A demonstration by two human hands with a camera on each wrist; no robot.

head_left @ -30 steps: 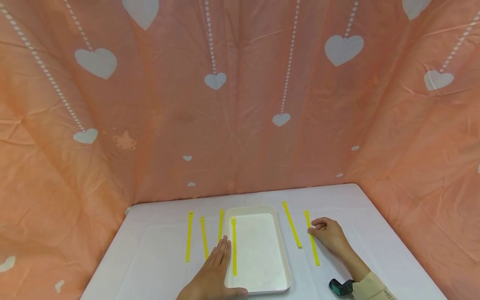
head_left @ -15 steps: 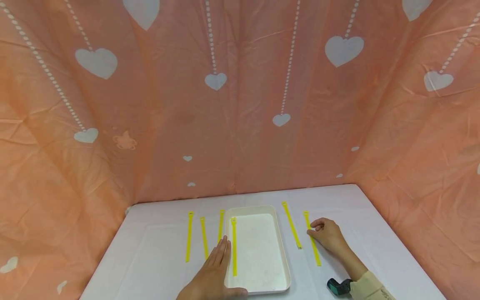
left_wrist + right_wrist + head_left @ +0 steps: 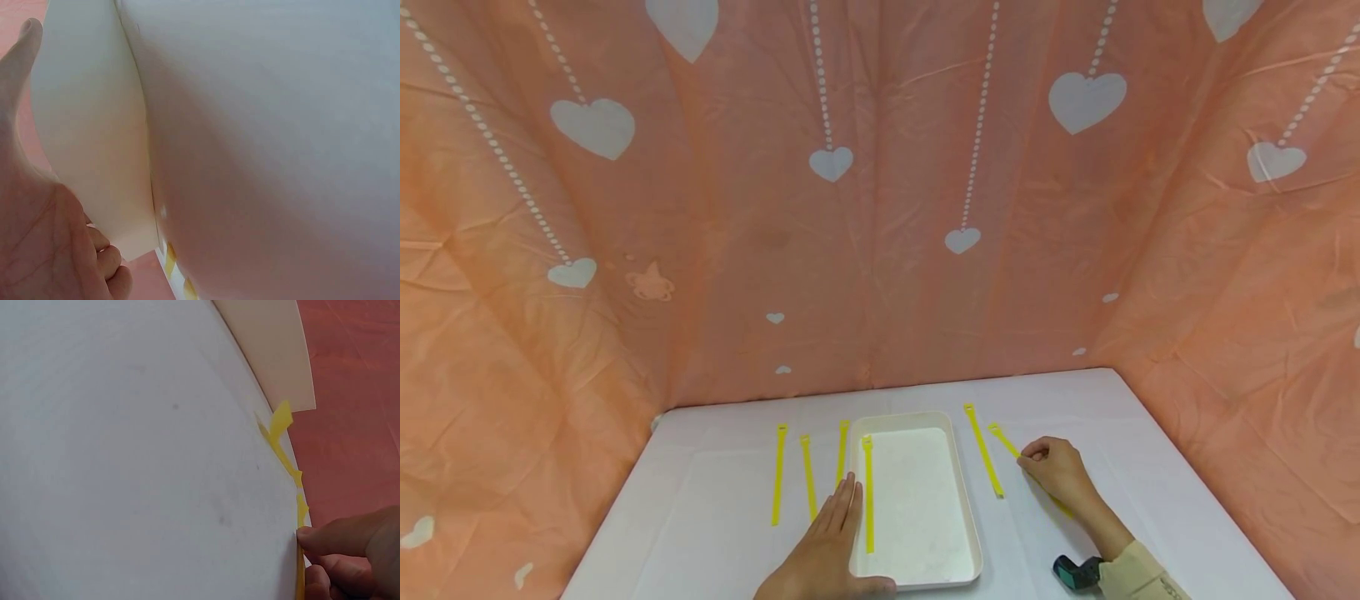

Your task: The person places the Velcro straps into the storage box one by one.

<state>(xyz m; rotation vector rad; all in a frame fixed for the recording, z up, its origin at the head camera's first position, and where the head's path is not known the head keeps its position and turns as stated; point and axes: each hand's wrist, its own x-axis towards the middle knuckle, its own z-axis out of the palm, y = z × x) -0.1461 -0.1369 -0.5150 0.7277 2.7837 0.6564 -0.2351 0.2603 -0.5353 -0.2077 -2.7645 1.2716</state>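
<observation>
In the head view my right hand (image 3: 1060,471) pinches a flat yellow cable strap (image 3: 1004,437) between thumb and fingers, partway along its length. The strap slants on the white table, its slotted head pointing to the far left. The right wrist view has the thumb (image 3: 331,539) on this strap's edge. My left hand (image 3: 823,542) lies along the left side of a shallow white tray (image 3: 917,508), fingers straight and thumb over the near rim. Inside the tray, near its left wall, is another yellow strap (image 3: 869,500).
One more strap (image 3: 983,450) lies between the tray and my right hand. Left of the tray are three others, including the leftmost strap (image 3: 778,475); my left hand partly covers some. A dark device (image 3: 1077,572) is at the right wrist. An orange heart-patterned cloth (image 3: 880,292) surrounds the table.
The strap at my right hand has turned, its head swinging left and its tail right under the hand. My right fingers have closed on it. The left hand and tray stay put.
</observation>
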